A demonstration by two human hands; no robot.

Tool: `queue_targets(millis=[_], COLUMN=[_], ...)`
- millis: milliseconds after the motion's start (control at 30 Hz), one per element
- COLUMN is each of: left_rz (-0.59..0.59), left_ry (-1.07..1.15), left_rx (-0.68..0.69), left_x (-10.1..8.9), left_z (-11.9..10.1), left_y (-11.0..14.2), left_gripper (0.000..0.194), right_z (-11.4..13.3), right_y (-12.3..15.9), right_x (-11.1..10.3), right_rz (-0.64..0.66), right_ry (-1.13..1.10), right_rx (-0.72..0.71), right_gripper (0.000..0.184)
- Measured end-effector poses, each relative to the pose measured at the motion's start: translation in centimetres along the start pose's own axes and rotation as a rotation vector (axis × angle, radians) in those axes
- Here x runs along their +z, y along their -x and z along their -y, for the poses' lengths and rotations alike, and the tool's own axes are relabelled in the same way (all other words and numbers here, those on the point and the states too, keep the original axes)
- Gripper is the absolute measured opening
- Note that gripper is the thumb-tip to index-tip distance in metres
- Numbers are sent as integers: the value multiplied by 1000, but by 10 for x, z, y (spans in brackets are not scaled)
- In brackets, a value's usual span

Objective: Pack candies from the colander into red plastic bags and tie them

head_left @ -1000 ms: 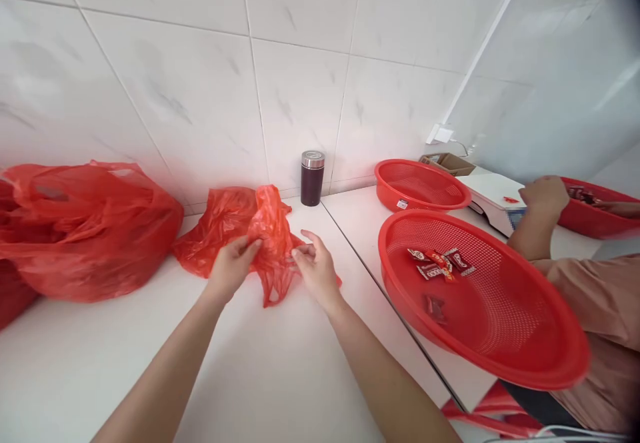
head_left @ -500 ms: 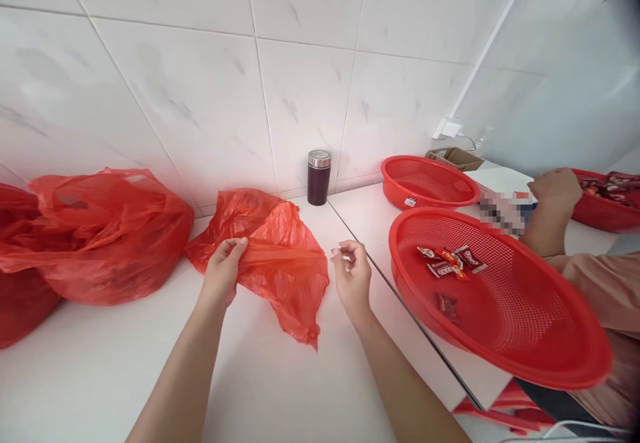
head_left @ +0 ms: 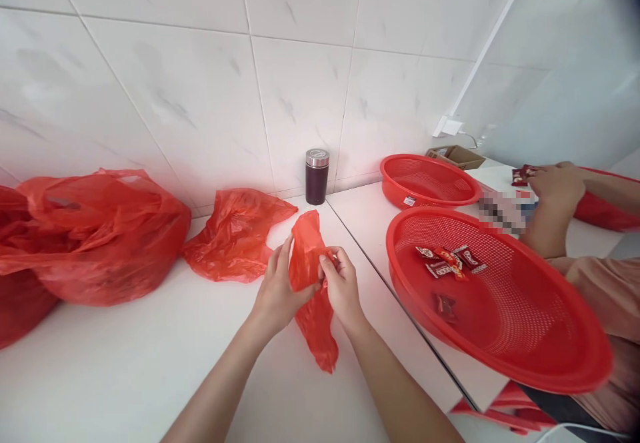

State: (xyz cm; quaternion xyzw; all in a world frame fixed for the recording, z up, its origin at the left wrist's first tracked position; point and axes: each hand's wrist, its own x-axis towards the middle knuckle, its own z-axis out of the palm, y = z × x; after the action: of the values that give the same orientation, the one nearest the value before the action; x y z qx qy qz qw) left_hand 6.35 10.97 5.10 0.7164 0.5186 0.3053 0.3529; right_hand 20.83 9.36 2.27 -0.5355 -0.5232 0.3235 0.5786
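A thin red plastic bag, bunched lengthwise, hangs between my hands over the white table. My left hand grips it from the left, thumb in front and fingers behind. On the other side, my right hand pinches the bag's right edge between thumb and fingers. A second red plastic bag lies crumpled on the table behind my left hand. To the right stands a large red plastic basket with several small wrapped candies inside.
A dark tumbler stands by the tiled wall. Bulging red bags sit at the left. At the right are a smaller red basket, a cardboard box, and a co-worker's hand holding wrapped candies.
The bag went from crumpled to spread out sideways, then became gathered into a narrow bundle. My left hand moved right toward my right hand. The co-worker's hand now holds candies.
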Motion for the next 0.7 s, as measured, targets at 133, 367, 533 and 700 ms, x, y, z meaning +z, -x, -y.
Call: queue_targets(millis=[133, 367, 533, 700], left_rz=[12, -15, -36, -120], left_ry=[-216, -93, 299, 768], left_rx=[-44, -223, -323, -348], left_x=[-8, -35, -62, -80], left_z=[2, 22, 36, 29], left_y=[0, -4, -17, -21], left_gripper=[90, 47, 22, 13], right_z=[22, 78, 80, 48], right_y=[-16, -87, -154, -182], right_x=[-52, -244, -362, -416], right_rz=[16, -54, -90, -105], right_ry=[71, 213, 351, 455], right_rx=[-119, -375, -523, -593], right_gripper=[34, 36, 41, 50])
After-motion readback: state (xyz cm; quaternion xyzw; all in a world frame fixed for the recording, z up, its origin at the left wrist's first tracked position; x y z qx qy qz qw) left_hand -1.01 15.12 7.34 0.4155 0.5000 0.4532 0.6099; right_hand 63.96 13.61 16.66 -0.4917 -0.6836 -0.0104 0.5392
